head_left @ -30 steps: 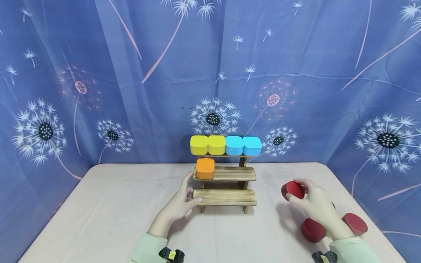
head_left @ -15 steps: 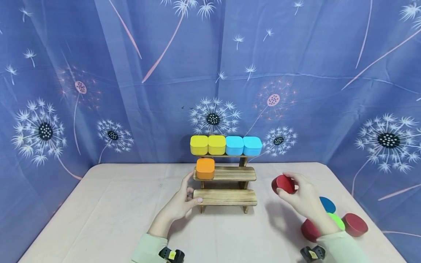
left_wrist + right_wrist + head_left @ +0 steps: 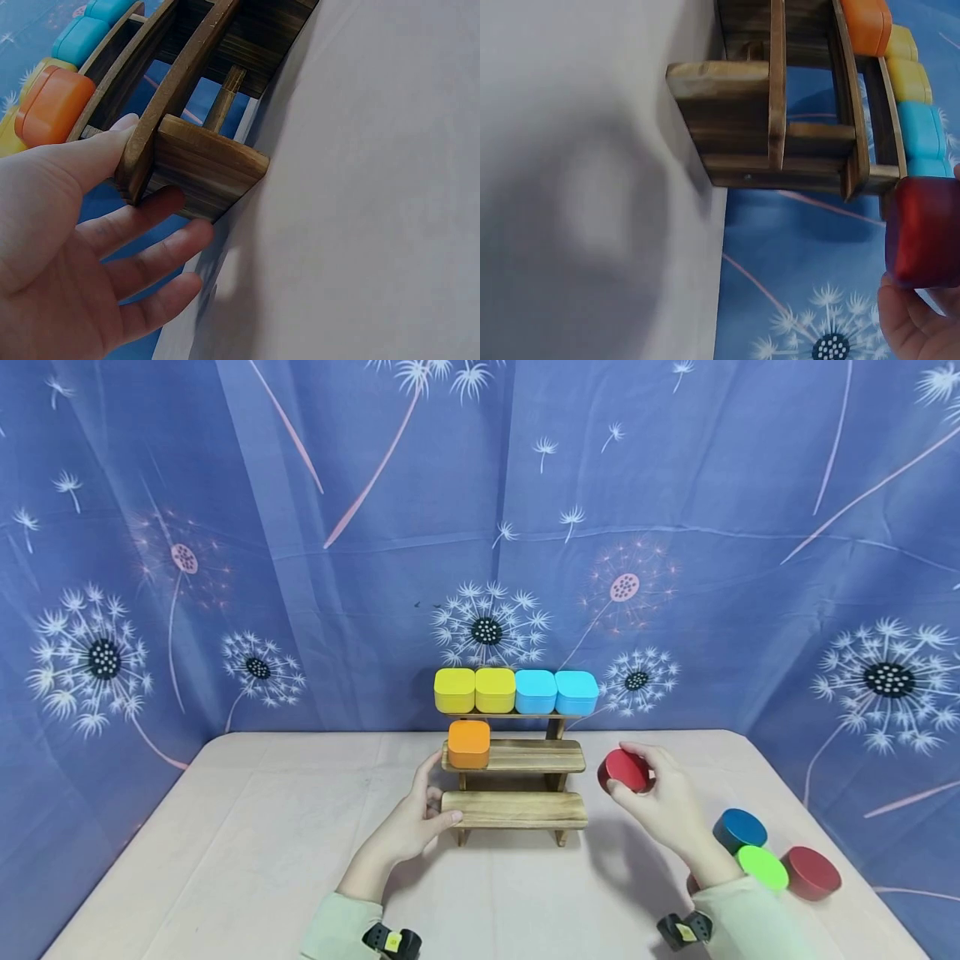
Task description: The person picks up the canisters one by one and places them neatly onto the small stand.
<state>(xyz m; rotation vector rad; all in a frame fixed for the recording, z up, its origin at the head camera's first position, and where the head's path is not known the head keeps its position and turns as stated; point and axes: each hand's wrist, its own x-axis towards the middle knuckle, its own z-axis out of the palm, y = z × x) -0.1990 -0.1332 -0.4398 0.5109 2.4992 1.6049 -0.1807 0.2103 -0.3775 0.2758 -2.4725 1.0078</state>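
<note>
A three-tier wooden stand [image 3: 517, 810] stands on the table. My left hand [image 3: 408, 818] holds its left end, thumb over the bottom shelf's edge and fingers by the side, as the left wrist view shows. To the right of the stand, my right hand [image 3: 667, 797] grips a small red round box [image 3: 624, 771] in the air between thumb and fingers. In the right wrist view the red box [image 3: 926, 232] appears apart from the shelves. An orange square box [image 3: 468, 745] sits at the left of the middle shelf. The top shelf bears two yellow boxes [image 3: 475, 691] and two light blue boxes [image 3: 556, 693].
On the table's right side stand a dark blue round box [image 3: 740, 831], a bright green one [image 3: 762, 868] and a dark red one [image 3: 812, 873]. Another red box [image 3: 692, 884] is mostly hidden by my right arm. A blue dandelion-print curtain [image 3: 360, 635] surrounds the table.
My right hand has moved left and slightly up with the red round box, nearer the stand. The dark blue and green boxes have come into view. My left hand stays put.
</note>
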